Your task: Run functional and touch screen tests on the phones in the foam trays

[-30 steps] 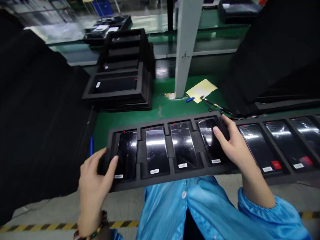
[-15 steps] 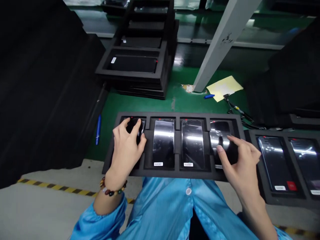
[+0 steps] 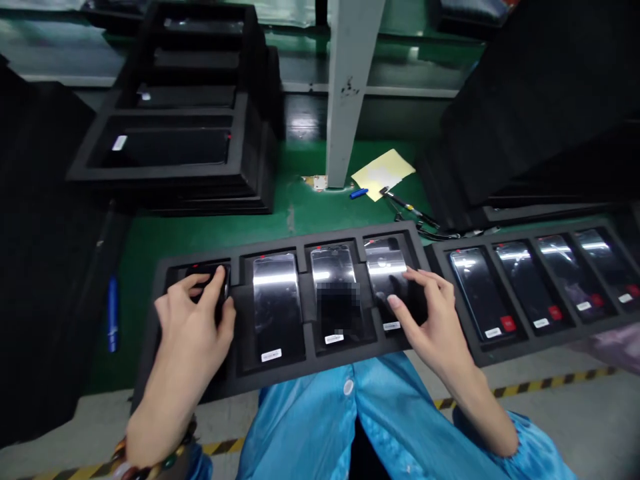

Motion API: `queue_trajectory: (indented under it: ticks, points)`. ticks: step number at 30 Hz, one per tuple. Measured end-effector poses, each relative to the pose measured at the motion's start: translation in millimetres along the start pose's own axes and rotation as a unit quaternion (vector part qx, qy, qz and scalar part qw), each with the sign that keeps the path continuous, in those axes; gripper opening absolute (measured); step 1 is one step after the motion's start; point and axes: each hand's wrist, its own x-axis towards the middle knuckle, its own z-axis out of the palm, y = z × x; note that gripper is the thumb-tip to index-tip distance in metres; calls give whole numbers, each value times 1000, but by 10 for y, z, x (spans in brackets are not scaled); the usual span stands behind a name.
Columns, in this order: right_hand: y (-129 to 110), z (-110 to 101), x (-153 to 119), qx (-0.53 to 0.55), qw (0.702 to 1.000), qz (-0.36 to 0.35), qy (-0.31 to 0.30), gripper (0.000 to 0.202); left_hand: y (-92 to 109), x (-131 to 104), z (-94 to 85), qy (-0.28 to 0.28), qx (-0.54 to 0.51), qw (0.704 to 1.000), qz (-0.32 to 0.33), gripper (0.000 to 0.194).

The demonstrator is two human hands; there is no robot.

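A long black foam tray (image 3: 235, 293) lies in front of me, angled, with a smartphone in each slot. My left hand (image 3: 197, 320) is over the left end slot, its fingers and thumb bent around the edges of a dark smartphone (image 3: 224, 287), which it mostly covers. Two smartphones in the middle slots, the left one (image 3: 276, 300) and the right one (image 3: 334, 267), have small white labels at their lower ends. On the right end smartphone (image 3: 385, 267), my right hand (image 3: 430, 313) rests thumb and fingertips, spread apart; I cannot make out a grip.
Right of it another foam tray (image 3: 523, 333) holds several smartphones with red stickers. Stacked trays (image 3: 250, 147) stand back left, dark stacks (image 3: 500, 133) at right. A grey post (image 3: 345, 100), yellow paper (image 3: 383, 173), cables (image 3: 410, 207) and a blue pen (image 3: 112, 313) are on the green table.
My view has swung to the right, so more of the right-hand tray shows. The near tray now looks tilted, its left end closer to me. Both hands stay at the same end slots.
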Motion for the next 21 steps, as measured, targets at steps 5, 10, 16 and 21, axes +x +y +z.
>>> queue_trajectory:
  ticks: [5,10,16,21]
  points:
    - [272,-508,604,-114,992,-43,14,29,-59,115,-99,7,20,1000,16,69]
    - [302,-481,1447,-384,908,14,-166,33,3,155,-78,29,7,999,20,71]
    - [237,-187,1824,-415,884,-10,-214,18,-46,81,-9,43,-17,999,-10,64]
    - [285,-453,1888,-379,901,-35,-209,17,-192,69,40,36,-25,999,-7,63]
